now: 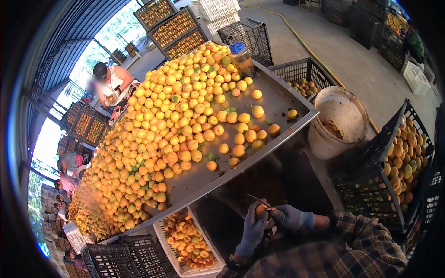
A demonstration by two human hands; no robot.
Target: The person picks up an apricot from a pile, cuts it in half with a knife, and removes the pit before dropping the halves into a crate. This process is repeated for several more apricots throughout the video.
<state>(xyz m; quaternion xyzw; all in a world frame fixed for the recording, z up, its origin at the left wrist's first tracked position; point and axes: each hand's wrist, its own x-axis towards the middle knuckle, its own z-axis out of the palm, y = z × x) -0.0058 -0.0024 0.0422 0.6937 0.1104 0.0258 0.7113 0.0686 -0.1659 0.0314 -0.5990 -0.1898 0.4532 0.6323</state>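
- Left hand (pixel 252 229), gloved: fingers grasp an apricot (pixel 261 209), held before the body, below the table (pixel 278 99) edge.
- Right hand (pixel 292 217), gloved: fingers clenched on a knife (pixel 257 200), blade at the fruit.
- Step, as judged: halving the apricot.
- Next move calls for a steady blade round the stone, fingertips clear.

Both gloved hands meet in the near foreground. Left hand (pixel 252 229): raised from a plaid sleeve, fingers curled in a grip. Right hand (pixel 292 217): just beside it, fingers closed, forearm extending right.
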